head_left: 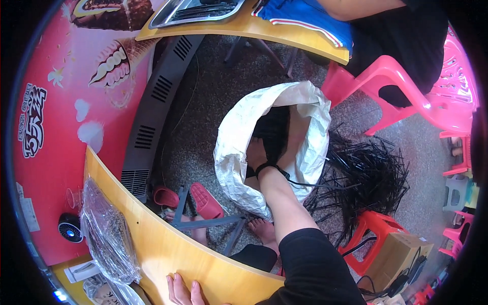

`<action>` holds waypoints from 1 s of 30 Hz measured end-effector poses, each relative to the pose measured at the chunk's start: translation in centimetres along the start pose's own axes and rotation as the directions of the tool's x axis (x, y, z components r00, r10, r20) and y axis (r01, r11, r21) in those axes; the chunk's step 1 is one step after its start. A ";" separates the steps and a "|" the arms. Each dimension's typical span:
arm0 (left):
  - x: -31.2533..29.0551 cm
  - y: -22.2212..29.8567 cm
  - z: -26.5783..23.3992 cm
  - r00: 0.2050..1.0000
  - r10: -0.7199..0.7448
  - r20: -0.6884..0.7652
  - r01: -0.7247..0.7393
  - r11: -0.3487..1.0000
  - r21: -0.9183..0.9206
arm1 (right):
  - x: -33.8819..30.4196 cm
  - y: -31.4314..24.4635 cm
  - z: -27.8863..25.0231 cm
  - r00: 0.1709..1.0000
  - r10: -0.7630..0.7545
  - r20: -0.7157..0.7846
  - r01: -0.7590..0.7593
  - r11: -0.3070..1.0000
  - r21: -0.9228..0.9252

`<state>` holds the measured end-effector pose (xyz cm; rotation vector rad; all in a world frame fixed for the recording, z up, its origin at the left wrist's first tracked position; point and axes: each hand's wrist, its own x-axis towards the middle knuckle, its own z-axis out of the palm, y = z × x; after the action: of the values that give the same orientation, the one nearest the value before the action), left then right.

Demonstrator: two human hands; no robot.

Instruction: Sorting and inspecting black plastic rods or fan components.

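Note:
My right hand [256,152] reaches down inside a large white woven sack [231,132] whose mouth gapes upward. Black material [274,127] lies in the sack beside the hand; shadow hides the fingertips, so I cannot tell what they grip. A black band circles the right wrist, and a thin black cord runs from it over the sack's rim. On the curved wooden tabletop [178,249] rests my left hand [184,292], its visible fingers stretched out and holding nothing. Just right of the sack, a loose heap of thin black strips [371,173] spreads over the floor.
A clear plastic bag [109,229] and a small fan [70,227] are at left. Across from me, another person sits by a wooden table with a metal tray [198,15]. Around the sack stand a pink chair [391,76], red stool [363,244], cardboard box [389,259] and red slippers [206,200].

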<state>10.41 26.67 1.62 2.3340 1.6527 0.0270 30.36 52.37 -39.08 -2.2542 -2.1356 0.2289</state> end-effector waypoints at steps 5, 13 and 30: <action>-0.3 -0.4 -0.1 1.000 -0.011 -0.006 0.011 1.000 0.003 | -0.6 -0.3 -1.4 0.984 -0.164 -0.065 0.163 0.986 -0.024; -0.3 -0.5 -0.4 1.000 -0.018 0.007 0.018 0.999 0.033 | -2.1 -0.5 -0.8 0.964 -0.256 0.073 0.242 0.957 0.160; -0.2 -0.3 -0.6 0.994 -0.096 0.054 0.096 0.995 0.013 | -2.3 3.2 4.2 0.914 -0.403 0.036 0.402 0.915 0.038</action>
<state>9.98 26.72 2.12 2.2393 1.7399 -0.0645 32.94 49.53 -43.43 -1.7481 -2.5337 0.2929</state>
